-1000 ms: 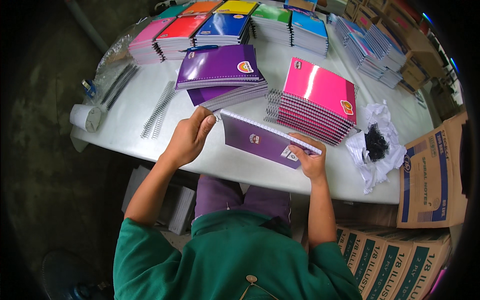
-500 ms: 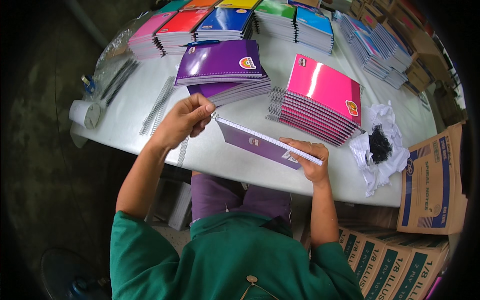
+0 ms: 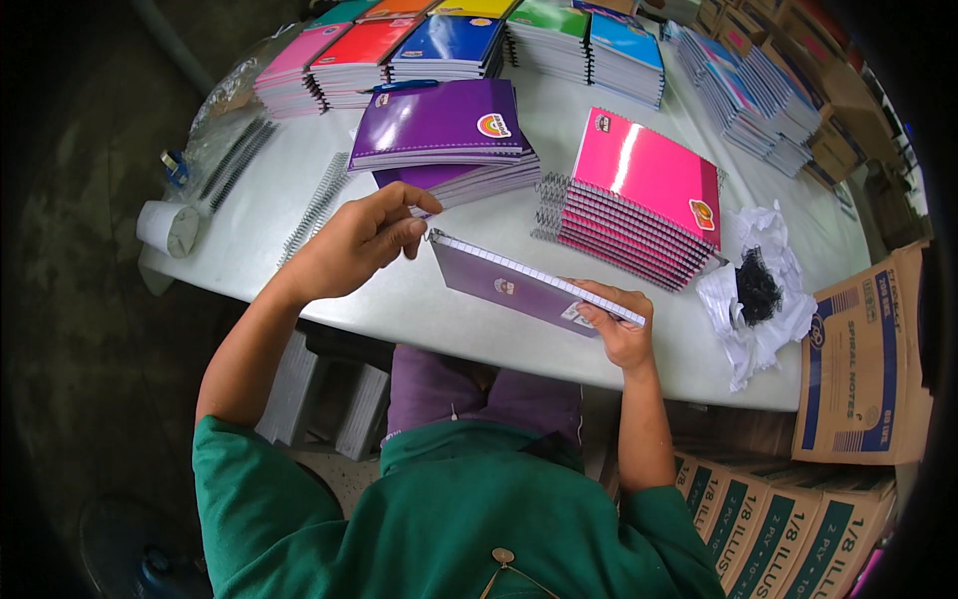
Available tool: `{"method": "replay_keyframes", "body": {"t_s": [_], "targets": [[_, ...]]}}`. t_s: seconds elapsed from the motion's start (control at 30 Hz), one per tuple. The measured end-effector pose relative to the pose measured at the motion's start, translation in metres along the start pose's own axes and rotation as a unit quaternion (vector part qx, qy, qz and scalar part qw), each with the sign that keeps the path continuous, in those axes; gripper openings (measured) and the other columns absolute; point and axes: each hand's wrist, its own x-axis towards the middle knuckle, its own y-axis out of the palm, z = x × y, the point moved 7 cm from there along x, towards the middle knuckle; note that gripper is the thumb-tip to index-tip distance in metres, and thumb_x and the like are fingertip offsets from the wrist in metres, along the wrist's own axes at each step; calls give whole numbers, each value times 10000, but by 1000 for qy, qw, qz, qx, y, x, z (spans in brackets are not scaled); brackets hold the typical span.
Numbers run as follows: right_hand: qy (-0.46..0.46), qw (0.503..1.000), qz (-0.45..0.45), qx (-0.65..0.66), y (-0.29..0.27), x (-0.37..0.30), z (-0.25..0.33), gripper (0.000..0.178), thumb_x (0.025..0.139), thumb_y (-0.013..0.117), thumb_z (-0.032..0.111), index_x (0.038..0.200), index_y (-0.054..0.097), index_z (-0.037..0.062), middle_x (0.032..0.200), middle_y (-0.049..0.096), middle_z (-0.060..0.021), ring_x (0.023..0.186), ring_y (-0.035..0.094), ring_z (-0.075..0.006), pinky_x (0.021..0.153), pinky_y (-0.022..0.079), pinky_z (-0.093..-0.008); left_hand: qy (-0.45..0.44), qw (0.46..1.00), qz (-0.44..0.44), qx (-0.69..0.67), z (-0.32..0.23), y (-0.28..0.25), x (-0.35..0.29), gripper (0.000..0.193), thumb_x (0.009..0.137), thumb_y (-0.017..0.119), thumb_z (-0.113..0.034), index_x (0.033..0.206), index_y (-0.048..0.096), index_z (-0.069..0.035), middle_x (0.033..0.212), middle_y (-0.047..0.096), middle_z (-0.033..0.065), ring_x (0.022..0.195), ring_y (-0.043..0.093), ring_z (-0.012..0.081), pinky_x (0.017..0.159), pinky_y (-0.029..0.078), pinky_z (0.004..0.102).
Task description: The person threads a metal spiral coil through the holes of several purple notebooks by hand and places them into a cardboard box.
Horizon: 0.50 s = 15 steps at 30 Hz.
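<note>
A thin purple notebook (image 3: 489, 285) is held tilted above the table's near edge, its white page edge turned up. My right hand (image 3: 624, 324) grips its right end, thumb on the cover and fingers behind. At the left end, a small metal wire coil (image 3: 432, 236) sticks out of the binding. My left hand (image 3: 379, 240) is closed at this coil, with thumb and index finger at its tip; the exact contact is hard to make out. Behind stands a stack of purple notebooks (image 3: 439, 120) with a blue pen (image 3: 402, 86) on top.
Right of centre is a stack of pink spiral notebooks (image 3: 644, 180). Loose wire coils (image 3: 317, 205) lie to the left, near a white roll (image 3: 168, 228). Black coils (image 3: 758, 288) rest on crumpled paper (image 3: 733, 349). Cardboard boxes (image 3: 863, 359) flank the right side.
My left hand's fingers have rolled at the coil, the thumb lower and the index finger stretched farther forward. The left elbow has swung outward. The right hand and notebook have barely moved.
</note>
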Motion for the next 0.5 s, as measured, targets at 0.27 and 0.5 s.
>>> {"method": "replay_keyframes", "body": {"t_s": [0.27, 0.5], "targets": [[-34, 998, 40, -17, 4, 0, 4, 251, 802, 629, -14, 1052, 632, -20, 1038, 661, -153, 923, 658, -220, 805, 516, -281, -117, 983, 83, -112, 21, 5, -1, 325, 958, 478, -261, 1043, 615, 22, 652, 517, -2, 532, 444, 48, 482, 379, 205], [-40, 999, 15, 4, 3, 0, 5, 256, 788, 644, -22, 1043, 632, -40, 969, 673, -184, 800, 649, -160, 715, 495, -239, -64, 989, 102, -87, 18, 5, -3, 283, 927, 535, -191, 1091, 601, 30, 688, 569, 20, 526, 488, 66, 499, 423, 216]]}}
